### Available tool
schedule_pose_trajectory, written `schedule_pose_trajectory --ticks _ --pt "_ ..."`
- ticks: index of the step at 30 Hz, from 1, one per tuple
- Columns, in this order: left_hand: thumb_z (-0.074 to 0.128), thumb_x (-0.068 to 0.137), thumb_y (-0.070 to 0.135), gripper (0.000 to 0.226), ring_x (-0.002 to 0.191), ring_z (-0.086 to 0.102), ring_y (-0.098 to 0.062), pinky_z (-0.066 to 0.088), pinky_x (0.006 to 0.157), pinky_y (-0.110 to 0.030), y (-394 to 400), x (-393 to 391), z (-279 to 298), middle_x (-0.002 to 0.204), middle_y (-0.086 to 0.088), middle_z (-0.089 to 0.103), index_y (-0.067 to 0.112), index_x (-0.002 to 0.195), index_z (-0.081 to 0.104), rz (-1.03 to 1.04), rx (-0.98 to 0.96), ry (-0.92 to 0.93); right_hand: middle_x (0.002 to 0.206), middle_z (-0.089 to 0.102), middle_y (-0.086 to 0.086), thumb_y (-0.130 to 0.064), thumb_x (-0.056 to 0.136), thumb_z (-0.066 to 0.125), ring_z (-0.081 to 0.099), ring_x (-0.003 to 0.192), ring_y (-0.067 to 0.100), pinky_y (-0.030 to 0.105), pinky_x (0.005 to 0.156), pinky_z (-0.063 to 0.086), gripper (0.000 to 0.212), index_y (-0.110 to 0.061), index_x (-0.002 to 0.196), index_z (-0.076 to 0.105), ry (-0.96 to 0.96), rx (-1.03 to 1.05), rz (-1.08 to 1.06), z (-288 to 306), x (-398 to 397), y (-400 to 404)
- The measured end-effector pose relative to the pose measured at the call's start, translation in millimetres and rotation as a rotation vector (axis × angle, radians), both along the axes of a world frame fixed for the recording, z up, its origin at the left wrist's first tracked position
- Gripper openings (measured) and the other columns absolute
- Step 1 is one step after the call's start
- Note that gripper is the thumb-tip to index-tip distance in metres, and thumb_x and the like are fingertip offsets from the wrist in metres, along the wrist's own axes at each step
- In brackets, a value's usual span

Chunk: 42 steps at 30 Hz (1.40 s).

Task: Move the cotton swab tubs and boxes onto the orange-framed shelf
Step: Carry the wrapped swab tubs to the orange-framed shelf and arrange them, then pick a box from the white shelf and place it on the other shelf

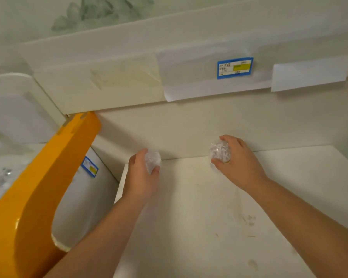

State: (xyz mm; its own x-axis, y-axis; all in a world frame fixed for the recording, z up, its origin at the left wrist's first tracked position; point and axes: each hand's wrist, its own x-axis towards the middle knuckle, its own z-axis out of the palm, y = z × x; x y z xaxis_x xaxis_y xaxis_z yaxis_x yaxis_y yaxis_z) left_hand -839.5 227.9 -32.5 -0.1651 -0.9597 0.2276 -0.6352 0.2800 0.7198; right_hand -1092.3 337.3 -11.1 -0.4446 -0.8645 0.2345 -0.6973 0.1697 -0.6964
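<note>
My left hand [141, 175] grips a small clear tub of cotton swabs [153, 159] near the back left of the white shelf board [199, 217]. My right hand [239, 161] grips a second clear cotton swab tub [219, 152] further right, close to the shelf's back wall. Both tubs look low over the board or resting on it; I cannot tell which. The orange frame [38, 187] of the shelf curves down on the left side.
An upper shelf edge [119, 85] overhangs above, carrying a blue and yellow price tag [235, 67] and white paper strips. A second blue tag [89, 167] sits on the left panel beside the orange frame. The board shows a few smudges at the right.
</note>
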Motion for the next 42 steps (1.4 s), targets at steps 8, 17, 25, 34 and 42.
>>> schedule_pose_trajectory --ticks 8,17,25,34,42 --pt "0.078 0.075 0.027 0.08 0.11 0.055 -0.02 0.049 0.095 -0.039 9 4 10 0.131 0.002 0.038 0.035 0.14 0.031 0.013 0.008 -0.022 0.139 0.044 -0.006 -0.034 0.08 0.075 0.043 0.128 0.018 0.027 0.098 0.036 0.067 -0.029 0.138 0.043 0.061 -0.04 0.013 18 -5 22" --pt "0.076 0.077 0.027 0.081 0.124 0.04 -0.016 0.026 0.097 -0.015 68 17 47 0.142 0.0 0.033 0.019 0.145 0.032 -0.004 -0.107 -0.216 0.133 0.046 -0.011 -0.027 0.084 0.07 0.042 0.124 0.012 0.02 0.1 0.033 0.049 -0.026 0.129 0.053 0.146 -0.268 0.184 44 38 36" --pt "0.067 0.083 0.04 0.074 0.129 0.032 -0.006 0.019 0.097 -0.009 127 54 92 0.145 0.01 0.031 0.025 0.145 0.031 -0.02 -0.251 -0.386 0.127 0.05 -0.014 -0.031 0.084 0.068 0.049 0.119 0.008 0.027 0.102 0.041 0.045 -0.027 0.126 0.055 0.075 -0.269 0.343 56 92 40" --pt "0.065 0.084 0.04 0.055 0.116 0.051 -0.006 0.049 0.093 -0.032 201 158 135 0.132 0.019 0.043 0.031 0.135 0.045 -0.021 -0.363 -0.184 0.12 0.051 -0.015 -0.032 0.084 0.069 0.052 0.112 0.007 0.033 0.099 0.046 0.045 -0.028 0.126 0.054 0.095 -0.331 0.441 92 196 68" --pt "0.059 0.088 0.045 0.06 0.127 0.037 -0.006 0.037 0.101 -0.025 235 315 136 0.141 0.015 0.038 0.03 0.142 0.038 0.164 -0.364 -0.373 0.112 0.052 -0.016 -0.032 0.085 0.068 0.052 0.104 0.001 0.027 0.093 0.048 0.042 -0.03 0.125 0.056 0.145 -0.378 0.48 114 321 108"
